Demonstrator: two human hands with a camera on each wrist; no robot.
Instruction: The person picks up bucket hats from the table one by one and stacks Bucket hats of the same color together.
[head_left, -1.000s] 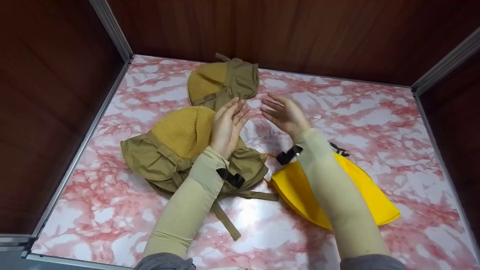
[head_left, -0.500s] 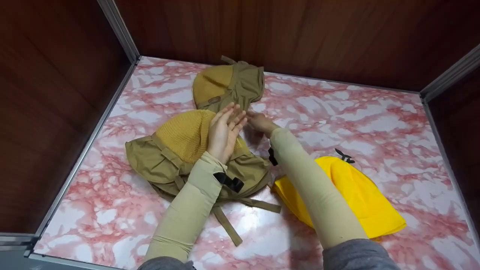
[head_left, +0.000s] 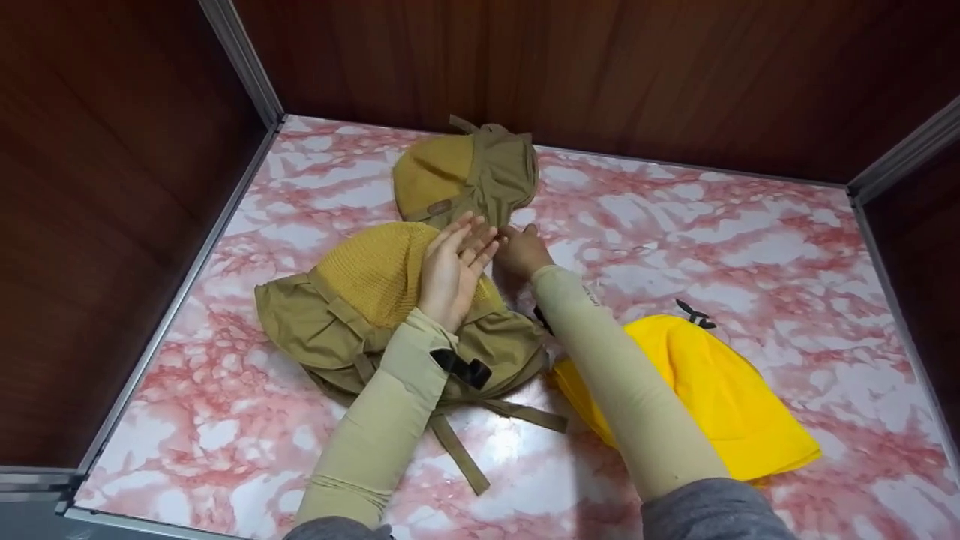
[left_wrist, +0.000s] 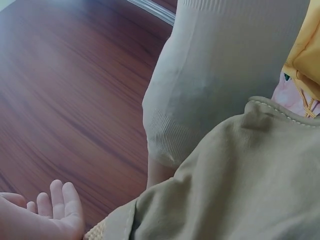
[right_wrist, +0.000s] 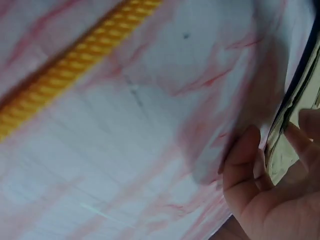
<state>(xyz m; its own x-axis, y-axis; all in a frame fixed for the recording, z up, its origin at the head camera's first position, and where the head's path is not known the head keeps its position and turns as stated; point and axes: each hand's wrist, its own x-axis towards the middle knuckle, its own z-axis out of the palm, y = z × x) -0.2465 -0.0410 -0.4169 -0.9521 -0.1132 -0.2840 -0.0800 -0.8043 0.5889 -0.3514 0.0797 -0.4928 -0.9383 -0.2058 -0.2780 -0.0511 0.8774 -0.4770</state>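
Observation:
In the head view, a khaki bucket-style hat with a mustard knitted crown (head_left: 367, 274) lies at the centre left, its straps trailing toward the front. My left hand (head_left: 448, 281), fingers straight and palm turned right, stands against the right side of this near hat. Behind it, a similar khaki and mustard hat (head_left: 442, 176) lies by the back wall. My right hand (head_left: 523, 253) has curled fingers at that far hat's near brim. The right wrist view puts the khaki brim edge (right_wrist: 287, 152) between its thumb and fingers; the contact is partly hidden.
A bright yellow hat (head_left: 712, 397) with a dark leaf-shaped tip lies at the right, partly behind my right forearm. An orange-yellow braided cord (right_wrist: 75, 65) crosses the right wrist view. Dark wood-grain walls (head_left: 555, 75) border the pink marbled tabletop (head_left: 765, 262).
My right hand has swung left and down from above the tabletop to the far hat's brim, its fingers curling. My left hand stays beside the near hat. The view has shifted slightly.

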